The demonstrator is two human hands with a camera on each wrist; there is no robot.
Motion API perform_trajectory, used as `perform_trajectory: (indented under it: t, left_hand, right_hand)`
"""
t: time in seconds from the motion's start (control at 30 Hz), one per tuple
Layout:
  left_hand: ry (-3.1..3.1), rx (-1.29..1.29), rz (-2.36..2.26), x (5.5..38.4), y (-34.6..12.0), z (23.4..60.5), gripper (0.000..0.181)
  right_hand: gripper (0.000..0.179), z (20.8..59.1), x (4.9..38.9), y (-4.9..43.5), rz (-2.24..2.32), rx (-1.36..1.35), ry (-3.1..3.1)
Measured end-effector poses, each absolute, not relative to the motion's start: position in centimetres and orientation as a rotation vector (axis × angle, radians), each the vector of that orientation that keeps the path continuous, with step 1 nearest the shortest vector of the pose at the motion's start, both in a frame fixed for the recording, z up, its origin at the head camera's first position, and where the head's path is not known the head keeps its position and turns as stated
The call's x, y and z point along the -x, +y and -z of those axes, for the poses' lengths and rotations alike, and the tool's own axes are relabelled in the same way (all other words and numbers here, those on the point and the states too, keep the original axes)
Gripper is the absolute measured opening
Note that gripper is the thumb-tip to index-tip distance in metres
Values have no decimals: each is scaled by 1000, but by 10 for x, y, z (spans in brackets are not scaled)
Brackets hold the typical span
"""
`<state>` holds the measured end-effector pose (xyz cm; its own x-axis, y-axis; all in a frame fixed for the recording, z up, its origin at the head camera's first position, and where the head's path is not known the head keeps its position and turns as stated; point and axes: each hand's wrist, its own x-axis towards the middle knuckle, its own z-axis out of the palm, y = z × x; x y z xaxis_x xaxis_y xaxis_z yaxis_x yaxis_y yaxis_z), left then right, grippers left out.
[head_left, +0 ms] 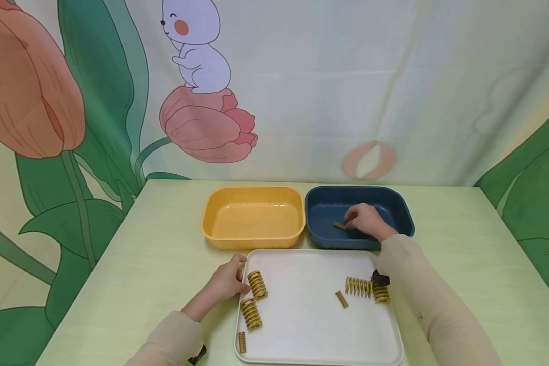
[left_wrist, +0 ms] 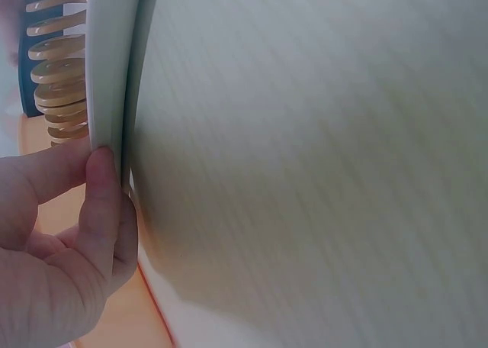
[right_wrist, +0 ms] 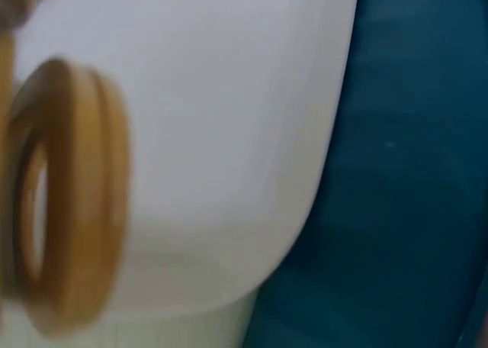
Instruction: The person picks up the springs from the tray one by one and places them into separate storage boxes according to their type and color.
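Note:
My left hand (head_left: 226, 280) pinches the left rim of the white tray (head_left: 302, 284); in the left wrist view, thumb and fingers (left_wrist: 99, 203) lie on either side of the rim. My right hand (head_left: 366, 221) reaches down into the blue bin (head_left: 315, 236), fingers bent. A small gold spring (head_left: 340, 225) shows right at its fingertips; whether they grip it I cannot tell. On the tray's left side lie two large gold springs (head_left: 257, 284) and a small spring (head_left: 242, 342). Towards its right are another small spring (head_left: 341, 299) and two large springs (head_left: 358, 286), one partly covered by the right wrist.
A yellow bin (head_left: 253, 243) stands left of the blue one, behind the tray. All rest on a pale green table (head_left: 142, 284). Behind it hangs a printed curtain (head_left: 302, 101). The right wrist view is blurred, with a large spring (right_wrist: 84, 195) close to the camera.

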<state>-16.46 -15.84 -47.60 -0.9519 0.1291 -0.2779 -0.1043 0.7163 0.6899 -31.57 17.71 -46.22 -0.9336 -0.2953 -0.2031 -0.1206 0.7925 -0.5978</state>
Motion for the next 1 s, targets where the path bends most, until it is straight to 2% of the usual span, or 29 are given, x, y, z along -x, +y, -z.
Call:
perform_trajectory:
  t: [1.0]
  left_hand:
    - [2631,-38,-1102,164,-159,477,62]
  right_hand:
    - [24,446,297,199,865,409,2702]
